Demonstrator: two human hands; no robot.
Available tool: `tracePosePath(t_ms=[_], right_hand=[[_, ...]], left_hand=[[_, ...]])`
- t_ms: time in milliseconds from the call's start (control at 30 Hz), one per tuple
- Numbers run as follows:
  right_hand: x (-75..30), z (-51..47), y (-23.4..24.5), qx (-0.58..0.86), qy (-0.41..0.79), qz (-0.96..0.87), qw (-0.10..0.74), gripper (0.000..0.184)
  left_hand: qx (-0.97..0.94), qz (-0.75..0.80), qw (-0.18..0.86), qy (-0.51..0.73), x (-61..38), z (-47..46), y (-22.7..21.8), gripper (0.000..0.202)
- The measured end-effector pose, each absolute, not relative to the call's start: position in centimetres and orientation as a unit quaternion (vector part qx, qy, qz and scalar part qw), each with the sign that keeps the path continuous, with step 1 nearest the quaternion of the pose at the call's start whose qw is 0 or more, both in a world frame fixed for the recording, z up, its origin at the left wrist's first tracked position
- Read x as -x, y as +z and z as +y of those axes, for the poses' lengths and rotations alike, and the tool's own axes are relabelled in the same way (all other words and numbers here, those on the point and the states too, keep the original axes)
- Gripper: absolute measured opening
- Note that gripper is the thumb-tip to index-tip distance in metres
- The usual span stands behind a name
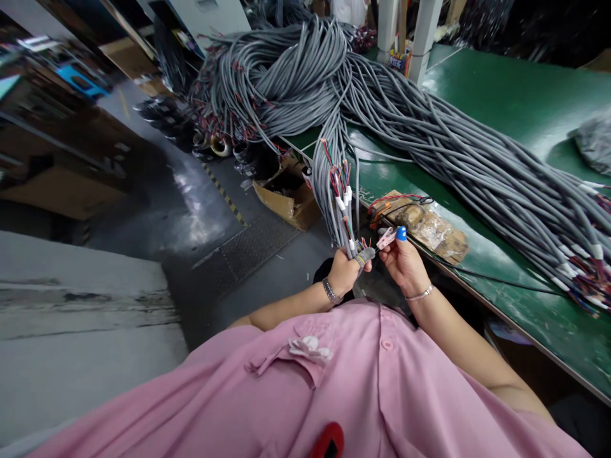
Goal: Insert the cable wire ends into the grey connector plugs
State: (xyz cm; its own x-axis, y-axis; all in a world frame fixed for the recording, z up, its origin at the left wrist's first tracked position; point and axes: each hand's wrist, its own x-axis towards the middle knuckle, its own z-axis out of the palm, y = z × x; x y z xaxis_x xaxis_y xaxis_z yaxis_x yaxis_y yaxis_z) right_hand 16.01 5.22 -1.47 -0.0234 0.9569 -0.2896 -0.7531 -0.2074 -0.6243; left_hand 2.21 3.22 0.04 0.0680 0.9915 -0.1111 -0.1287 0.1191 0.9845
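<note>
My left hand (346, 270) is closed round the lower end of a bunch of grey cables (334, 184) that hangs off the green table's edge; thin coloured wires with white sleeves stick out of the cable ends. My right hand (405, 259) is closed in a pinch on a small pink clip-like piece (386, 238), held against the wire tips just right of the left hand. A blue cover sits on one fingertip of the right hand. Both wrists wear bracelets.
A big heap of grey cables (429, 127) spreads over the green table (515, 95). A taped brown bundle (429, 226) lies at the table's edge. An open cardboard box (286, 197) stands on the floor below. More cable coils lie at the back left.
</note>
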Motion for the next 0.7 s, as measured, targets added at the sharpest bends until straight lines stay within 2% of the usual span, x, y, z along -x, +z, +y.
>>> tracePosePath(t_ms=[200, 367, 467, 600, 700], right_hand=[[-16.4, 4.8, -1.2, 0.345, 0.734, -0.136, 0.569, 0.047], [-16.6, 4.5, -1.2, 0.323, 0.761, -0.151, 0.542, 0.050], [-16.5, 4.3, -1.0, 0.320, 0.758, -0.170, 0.542, 0.046], [-16.3, 4.2, -0.6, 0.331, 0.729, -0.202, 0.564, 0.032], [-16.3, 4.2, -0.5, 0.336, 0.722, -0.198, 0.571, 0.035]], left_hand=[[-0.441, 0.474, 0.576, 0.500, -1.8, 2.9, 0.2, 0.034], [-0.417, 0.469, 0.580, 0.519, -1.1, 2.5, 0.2, 0.028], [-0.411, 0.462, 0.584, 0.526, -1.0, 2.4, 0.0, 0.026], [-0.417, 0.454, 0.584, 0.529, -1.2, 2.7, -0.3, 0.028], [-0.401, 0.455, 0.591, 0.531, -1.4, 2.9, -0.2, 0.028]])
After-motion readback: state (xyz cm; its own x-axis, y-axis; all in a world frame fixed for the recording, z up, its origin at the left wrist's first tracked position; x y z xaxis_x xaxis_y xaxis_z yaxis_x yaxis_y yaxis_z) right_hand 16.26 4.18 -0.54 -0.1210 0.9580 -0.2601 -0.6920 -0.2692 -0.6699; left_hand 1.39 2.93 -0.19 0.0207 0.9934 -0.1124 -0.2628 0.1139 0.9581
